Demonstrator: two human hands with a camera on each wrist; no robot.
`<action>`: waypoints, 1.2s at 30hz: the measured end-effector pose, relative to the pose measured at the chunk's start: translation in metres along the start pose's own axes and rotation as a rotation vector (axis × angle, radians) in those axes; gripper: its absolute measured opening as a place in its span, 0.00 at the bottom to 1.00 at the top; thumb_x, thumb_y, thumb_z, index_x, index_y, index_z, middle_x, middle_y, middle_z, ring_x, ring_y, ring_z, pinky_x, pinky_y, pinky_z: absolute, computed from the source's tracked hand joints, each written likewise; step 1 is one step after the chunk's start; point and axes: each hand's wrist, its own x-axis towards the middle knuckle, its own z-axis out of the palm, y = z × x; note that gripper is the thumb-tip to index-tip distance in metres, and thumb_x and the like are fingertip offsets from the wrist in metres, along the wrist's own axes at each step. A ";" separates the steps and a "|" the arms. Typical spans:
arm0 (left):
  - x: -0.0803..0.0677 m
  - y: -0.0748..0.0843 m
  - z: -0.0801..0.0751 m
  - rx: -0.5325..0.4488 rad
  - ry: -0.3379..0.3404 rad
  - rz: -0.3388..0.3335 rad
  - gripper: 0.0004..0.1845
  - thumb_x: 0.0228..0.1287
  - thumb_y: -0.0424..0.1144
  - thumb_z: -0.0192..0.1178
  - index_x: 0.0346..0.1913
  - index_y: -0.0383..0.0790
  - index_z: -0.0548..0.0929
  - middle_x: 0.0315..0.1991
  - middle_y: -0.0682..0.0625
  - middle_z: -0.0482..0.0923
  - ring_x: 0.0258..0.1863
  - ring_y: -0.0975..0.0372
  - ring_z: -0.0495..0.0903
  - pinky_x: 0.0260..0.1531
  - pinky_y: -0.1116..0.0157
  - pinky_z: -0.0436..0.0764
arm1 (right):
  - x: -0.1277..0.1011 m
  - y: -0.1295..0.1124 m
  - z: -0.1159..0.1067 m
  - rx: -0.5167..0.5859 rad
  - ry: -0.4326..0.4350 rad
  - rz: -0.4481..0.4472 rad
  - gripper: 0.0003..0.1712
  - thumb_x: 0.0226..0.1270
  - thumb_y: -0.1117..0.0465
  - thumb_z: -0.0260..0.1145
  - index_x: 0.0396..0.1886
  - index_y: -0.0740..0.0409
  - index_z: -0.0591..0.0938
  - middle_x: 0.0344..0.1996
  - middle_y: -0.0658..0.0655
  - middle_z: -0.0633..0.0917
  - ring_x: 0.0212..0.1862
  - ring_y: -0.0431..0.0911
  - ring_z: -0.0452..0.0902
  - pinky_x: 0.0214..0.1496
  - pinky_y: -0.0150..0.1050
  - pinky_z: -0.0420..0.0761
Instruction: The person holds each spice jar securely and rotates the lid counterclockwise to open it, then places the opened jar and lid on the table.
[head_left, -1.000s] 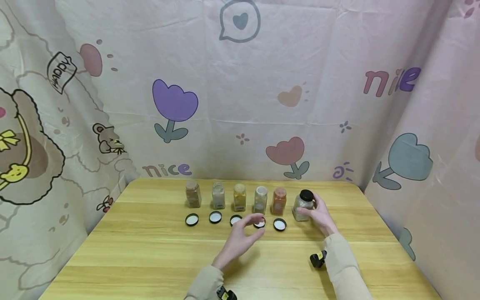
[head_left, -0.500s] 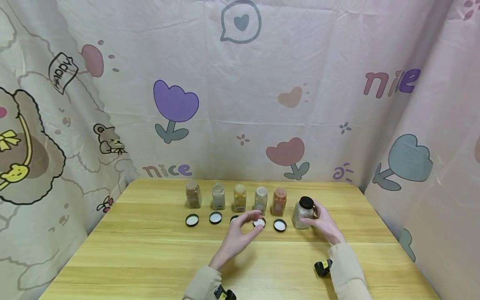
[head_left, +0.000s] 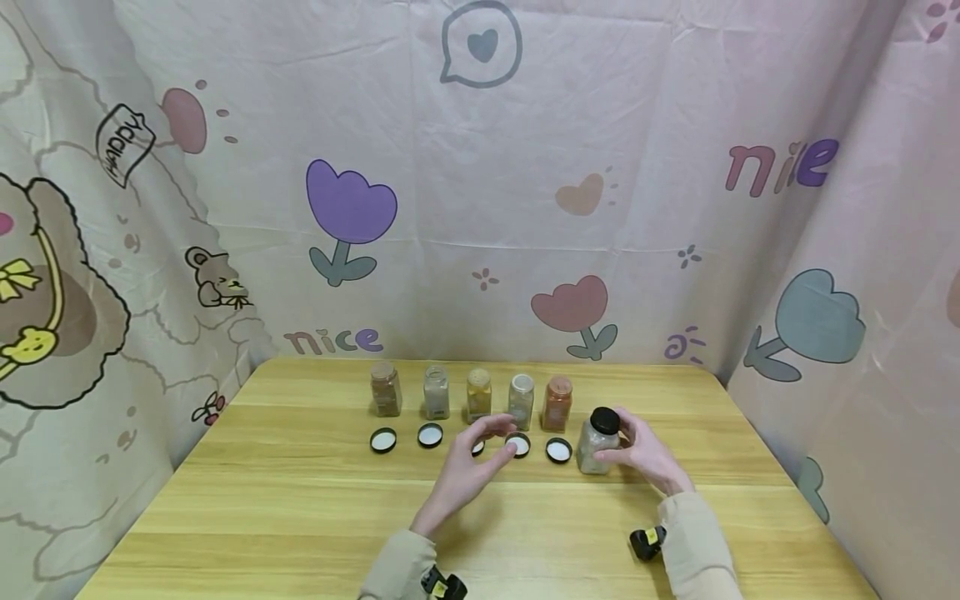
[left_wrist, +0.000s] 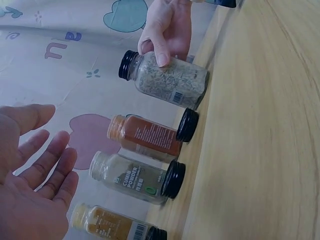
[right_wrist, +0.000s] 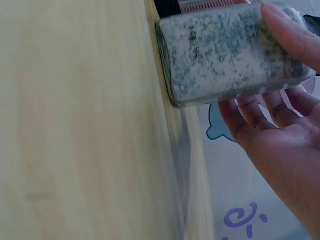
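Note:
My right hand grips a clear spice jar with a black lid on it. In the right wrist view the speckled grey-white contents of the jar show, with the thumb on one side and the fingers round the other. The jar stands upright, close over the table. My left hand hovers over the front of the table, thumb and fingers spread apart and nothing between them. It partly covers one loose lid. In the left wrist view its palm faces the row of jars.
Behind stand several lidless jars: brown, pale grey, yellow, cumin powder and orange-red. Black lids lie upturned before them, such as the leftmost lid and rightmost lid. A printed curtain hangs behind the table.
My right hand has brought the black-lidded jar toward the front edge and slightly left. My left hand has drifted a little to the left and down.

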 end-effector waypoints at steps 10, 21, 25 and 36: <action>0.000 -0.004 0.000 0.016 0.026 0.064 0.19 0.67 0.38 0.66 0.60 0.40 0.80 0.52 0.47 0.86 0.56 0.51 0.82 0.63 0.55 0.79 | 0.003 -0.005 0.014 -0.040 -0.109 -0.087 0.41 0.52 0.67 0.78 0.64 0.68 0.69 0.56 0.66 0.80 0.54 0.37 0.80 0.60 0.32 0.79; 0.000 -0.006 -0.002 0.001 0.027 0.057 0.21 0.67 0.37 0.66 0.61 0.35 0.79 0.54 0.42 0.85 0.56 0.46 0.81 0.63 0.57 0.79 | 0.005 -0.011 0.032 -0.014 -0.156 -0.145 0.44 0.52 0.67 0.79 0.65 0.74 0.66 0.57 0.70 0.79 0.53 0.32 0.79 0.59 0.26 0.78; 0.001 -0.006 -0.003 0.001 0.026 0.061 0.22 0.67 0.37 0.66 0.61 0.35 0.79 0.54 0.40 0.85 0.56 0.46 0.81 0.62 0.61 0.79 | 0.007 -0.014 0.039 -0.017 -0.185 -0.190 0.41 0.52 0.67 0.79 0.63 0.73 0.69 0.55 0.65 0.80 0.54 0.33 0.79 0.61 0.25 0.76; 0.002 -0.007 -0.006 0.002 0.055 0.082 0.20 0.67 0.35 0.66 0.60 0.38 0.80 0.52 0.41 0.86 0.53 0.61 0.82 0.59 0.66 0.80 | 0.009 -0.031 0.070 -0.016 -0.252 -0.216 0.39 0.49 0.66 0.79 0.60 0.69 0.70 0.56 0.71 0.79 0.54 0.31 0.78 0.63 0.25 0.74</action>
